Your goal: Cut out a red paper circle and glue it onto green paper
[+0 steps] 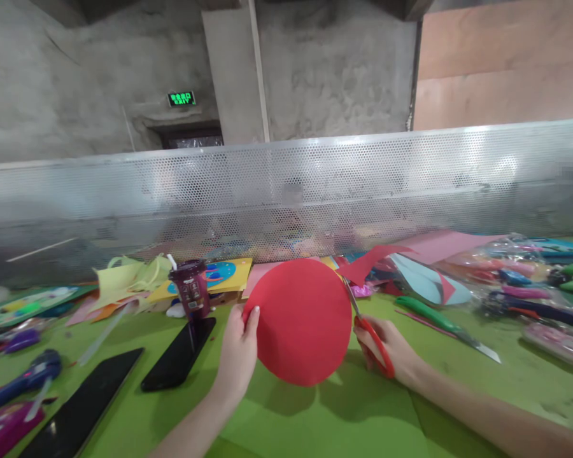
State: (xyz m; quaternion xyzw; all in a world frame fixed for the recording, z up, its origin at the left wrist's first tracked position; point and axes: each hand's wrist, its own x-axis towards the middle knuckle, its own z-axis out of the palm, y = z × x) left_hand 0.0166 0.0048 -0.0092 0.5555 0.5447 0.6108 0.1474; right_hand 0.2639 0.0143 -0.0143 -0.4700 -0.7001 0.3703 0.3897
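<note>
My left hand (237, 356) pinches the left edge of a red paper circle (302, 321) and holds it upright above the green table (315, 420). On the circle's right side, my right hand (386, 348) grips red-handled scissors (370, 334) whose blades meet the paper's upper right edge. From that spot a red paper strip (370, 259) trails away to the right.
Two black phones (179, 353) (83, 404) lie at the left beside a purple cup with a straw (190, 289). A green-handled knife (444, 326) lies at the right. Coloured paper, pens and packets crowd the back and both sides. A perforated metal screen (286, 191) closes the far edge.
</note>
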